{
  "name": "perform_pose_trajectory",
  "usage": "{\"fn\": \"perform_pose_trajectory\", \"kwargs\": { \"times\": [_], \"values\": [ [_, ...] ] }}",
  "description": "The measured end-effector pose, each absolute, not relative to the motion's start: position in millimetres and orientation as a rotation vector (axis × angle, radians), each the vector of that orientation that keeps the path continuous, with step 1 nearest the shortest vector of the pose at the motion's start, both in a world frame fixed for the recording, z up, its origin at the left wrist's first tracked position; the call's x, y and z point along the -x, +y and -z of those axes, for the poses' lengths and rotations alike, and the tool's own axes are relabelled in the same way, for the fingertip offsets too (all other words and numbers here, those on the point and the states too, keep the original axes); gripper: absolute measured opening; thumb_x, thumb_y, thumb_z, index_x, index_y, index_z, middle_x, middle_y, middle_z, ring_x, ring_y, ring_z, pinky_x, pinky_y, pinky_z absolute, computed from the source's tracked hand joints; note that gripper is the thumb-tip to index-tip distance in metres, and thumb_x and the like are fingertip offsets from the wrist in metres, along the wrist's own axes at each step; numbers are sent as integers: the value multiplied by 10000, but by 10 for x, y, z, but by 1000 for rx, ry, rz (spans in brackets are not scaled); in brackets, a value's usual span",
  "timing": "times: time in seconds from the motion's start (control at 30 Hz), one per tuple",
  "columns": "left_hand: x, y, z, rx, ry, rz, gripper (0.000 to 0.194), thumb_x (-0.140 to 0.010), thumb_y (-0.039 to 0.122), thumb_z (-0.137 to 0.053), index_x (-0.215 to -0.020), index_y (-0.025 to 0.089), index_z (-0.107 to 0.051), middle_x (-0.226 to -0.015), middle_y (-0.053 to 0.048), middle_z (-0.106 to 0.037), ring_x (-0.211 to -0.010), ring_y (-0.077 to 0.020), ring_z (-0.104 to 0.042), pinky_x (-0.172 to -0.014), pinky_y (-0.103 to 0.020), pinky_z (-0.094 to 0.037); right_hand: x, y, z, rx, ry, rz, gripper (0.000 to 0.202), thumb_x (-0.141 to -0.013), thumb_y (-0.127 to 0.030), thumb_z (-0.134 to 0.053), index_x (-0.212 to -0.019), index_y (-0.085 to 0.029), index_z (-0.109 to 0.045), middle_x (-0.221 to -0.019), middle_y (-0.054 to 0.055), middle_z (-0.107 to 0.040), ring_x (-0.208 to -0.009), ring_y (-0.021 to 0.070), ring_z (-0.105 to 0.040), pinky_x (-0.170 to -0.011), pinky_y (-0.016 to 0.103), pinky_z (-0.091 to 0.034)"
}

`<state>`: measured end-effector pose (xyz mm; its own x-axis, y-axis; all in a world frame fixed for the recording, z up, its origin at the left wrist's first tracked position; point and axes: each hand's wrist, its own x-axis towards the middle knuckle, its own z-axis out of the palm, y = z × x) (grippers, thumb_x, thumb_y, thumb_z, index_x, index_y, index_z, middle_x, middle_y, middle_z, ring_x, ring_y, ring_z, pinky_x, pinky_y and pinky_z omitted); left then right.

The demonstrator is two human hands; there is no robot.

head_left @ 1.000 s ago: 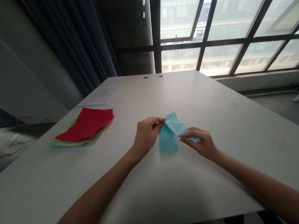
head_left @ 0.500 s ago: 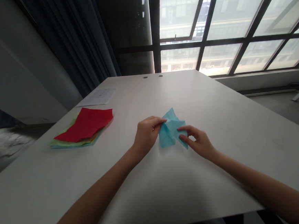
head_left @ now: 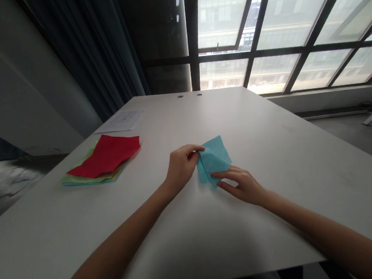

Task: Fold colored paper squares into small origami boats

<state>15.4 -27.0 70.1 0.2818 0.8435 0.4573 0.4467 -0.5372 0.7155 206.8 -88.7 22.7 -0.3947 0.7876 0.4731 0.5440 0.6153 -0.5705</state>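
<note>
Because the light blue sheet (head_left: 217, 154) is thin and soft-looking, it appears to need support from both sides. Left hand (head_left: 181, 163): thumb and fingertips pinched together on the sheet's left edge, near its upper part; this grip probably serves as the anchor, keeping the layers from slipping apart. Right hand (head_left: 243, 185): fingers loosely extended and slightly parted, touching the lower right part of the sheet, thumb near the bottom corner; whether any layer is pinched between them cannot be told. The open posture would suit guiding a flap better than gripping it hard. Sheet is creased and overlapping, with one part lying over another and a lower piece hanging beneath; it is in front of the person, between the two hands, over the white bench (head_left: 169, 252). To the left, a red sheet (head_left: 108, 154) lies askew on a pile of green, yellowish and blue sheets (head_left: 79, 181), likely set aside to be within reach yet out of the hands' way. Beyond the pile, a printed page (head_left: 122, 121) lies flat near the bench's left edge; text unreadable.
</note>
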Motion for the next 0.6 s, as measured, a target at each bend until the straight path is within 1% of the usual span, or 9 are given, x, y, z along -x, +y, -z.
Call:
{"fn": "perform_pose_trajectory", "kwargs": {
  "times": [0.07, 0.13, 0.23, 0.3, 0.4, 0.47, 0.53, 0.6],
  "values": [
    [-149, -264, -720, -2075, 1167, -1153, 200, -734, 197, -514, -869, 181, -662, -718, -10, -640, -598, -110, -552, -577, -216, -441, -2085, -888, -256, 1097, -1903, -558, 205, -764, -302, -575, -935, -219, -653, -862, 63, -661, -788, 186, -591, -708, 323, -472],
    [-138, -256, -750, -2055, 1160, -1128, 214, -731, 271, -548, -890, 175, -655, -700, -13, -614, -600, -112, -543, -567, -216, -436, -2120, -865, -287, 1087, -1628, -777, 166, -736, -324, -600, -840, -208, -655, -779, 40, -657, -711, 170, -592, -650, 302, -477],
    [-118, -242, -800, -2074, 1127, -1051, 288, -721, 405, -568, -866, 176, -666, -786, -34, -593, -661, -126, -536, -577, -228, -428, -2198, -779, -320, 972, -1196, -1116, 141, -721, -337, -581, -763, -211, -628, -659, -1, -628, -586, 141, -574, -567, 277, -476],
    [-110, -230, -823, -2048, 1055, -1004, 334, -754, 456, -514, -824, 172, -674, -865, -51, -594, -736, -142, -542, -624, -244, -429, -2253, -712, -330, 906, -997, -1244, 126, -725, -320, -546, -753, -222, -621, -662, -7, -627, -588, 141, -576, -578, 285, -487],
    [-112, -213, -832, -1892, 921, -947, 430, -843, 451, -355, -828, 159, -670, -915, -65, -622, -856, -166, -555, -713, -272, -423, -2316, -643, -334, 891, -889, -1322, 147, -729, -295, -498, -766, -228, -624, -698, 9, -647, -669, 165, -601, -643, 318, -505],
    [-122, -208, -822, -1779, 890, -892, 434, -858, 429, -325, -865, 155, -661, -904, -67, -644, -868, -171, -567, -726, -283, -422, -2340, -625, -341, 920, -888, -1362, 173, -734, -300, -474, -770, -225, -625, -697, 19, -654, -680, 180, -609, -663, 342, -508],
    [-134, -211, -804, -1686, 875, -846, 359, -824, 415, -419, -889, 147, -649, -875, -66, -657, -830, -171, -583, -716, -284, -432, -2353, -618, -349, 954, -876, -1419, 191, -740, -309, -460, -774, -220, -626, -689, 26, -656, -667, 189, -613, -663, 356, -508],
    [-145, -216, -782, -1616, 852, -824, 302, -746, 392, -556, -887, 136, -635, -851, -67, -660, -788, -168, -594, -699, -279, -449, -2359, -608, -342, 980, -880, -1464, 208, -752, -321, -452, -790, -214, -627, -698, 32, -659, -676, 194, -618, -673, 364, -508]
  ]
}}
